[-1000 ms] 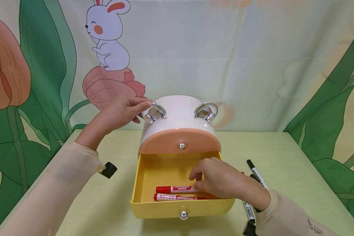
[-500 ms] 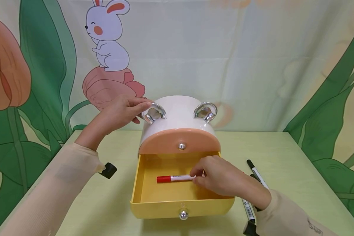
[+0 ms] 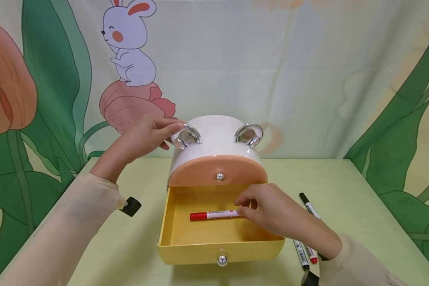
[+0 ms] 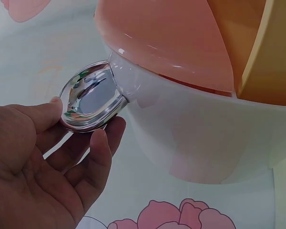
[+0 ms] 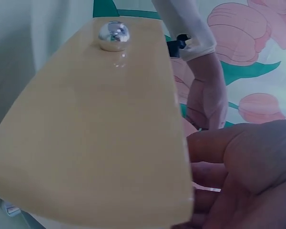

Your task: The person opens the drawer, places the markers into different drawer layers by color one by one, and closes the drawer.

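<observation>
My left hand (image 3: 143, 135) pinches the left chrome ear (image 4: 93, 98) of a white animal-shaped drawer box (image 3: 218, 137), thumb on one side and fingertips on the other. The box's yellow lower drawer (image 3: 219, 254) is pulled out. A red-capped marker (image 3: 212, 215) lies across its floor, cap pointing left. My right hand (image 3: 271, 206) hovers over the drawer's right side, fingers loosely bent and the thumb tip right at the marker's far end. In the right wrist view the fingers of that hand (image 5: 248, 167) reach past the drawer's edge, and the marker is hidden.
The coral upper drawer (image 3: 219, 171) is closed above. On the table right of the box lie a black-capped marker (image 3: 309, 204), another black-and-white marker (image 3: 301, 254) and a red-tipped marker (image 3: 312, 254), partly covered by my right forearm. A patterned cloth (image 3: 307, 79) hangs behind the table.
The marker has moved from near the drawer's front wall to mid-floor, then stayed there. My right hand has shifted slightly right, away from the cap. The left hand has kept its place.
</observation>
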Motion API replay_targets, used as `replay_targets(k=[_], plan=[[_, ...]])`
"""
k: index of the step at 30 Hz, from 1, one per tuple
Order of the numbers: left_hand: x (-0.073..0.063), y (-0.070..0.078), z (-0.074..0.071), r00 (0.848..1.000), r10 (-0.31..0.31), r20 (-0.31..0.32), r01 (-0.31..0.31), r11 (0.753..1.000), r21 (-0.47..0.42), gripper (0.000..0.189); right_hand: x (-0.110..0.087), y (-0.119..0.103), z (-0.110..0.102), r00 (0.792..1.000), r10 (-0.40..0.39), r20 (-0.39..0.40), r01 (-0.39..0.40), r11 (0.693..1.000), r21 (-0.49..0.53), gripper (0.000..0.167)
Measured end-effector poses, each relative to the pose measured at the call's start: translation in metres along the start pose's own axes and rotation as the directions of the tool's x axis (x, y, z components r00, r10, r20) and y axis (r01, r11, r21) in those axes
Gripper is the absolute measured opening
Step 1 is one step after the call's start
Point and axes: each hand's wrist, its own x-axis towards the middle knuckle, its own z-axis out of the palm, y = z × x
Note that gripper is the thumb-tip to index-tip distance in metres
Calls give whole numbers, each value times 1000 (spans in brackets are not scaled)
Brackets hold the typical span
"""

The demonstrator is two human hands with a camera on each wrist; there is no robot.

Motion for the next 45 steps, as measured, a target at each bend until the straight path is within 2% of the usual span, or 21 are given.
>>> replay_targets(k=[6, 13, 22, 35, 40, 45], plan=[[0, 0, -1, 1000, 6, 8, -6, 1000, -13, 44, -14, -6, -15, 998, 26, -61, -24, 999, 24, 11], [0, 1, 0, 1000, -5, 9, 5, 1000, -8, 45, -33, 3, -32, 991, 44, -128, -41, 999, 22, 13], [0, 1, -1, 1000, -8, 8, 8, 1000, -4, 45, -57, 27, -48, 971, 188, -149, -193, 981, -16, 20], [0, 1, -1, 1000, 11, 8, -11, 1000, 3, 44, -86, 68, -50, 954, 261, -147, -264, 965, -3, 29], [0, 1, -1, 1000, 7, 7, -7, 1000, 7, 44, -95, 80, -47, 936, 314, -160, -317, 949, 6, 38], [0, 1, 0, 1000, -1, 4, 1, 1000, 10, 44, -99, 91, -37, 914, 363, -179, -366, 930, 18, 39]])
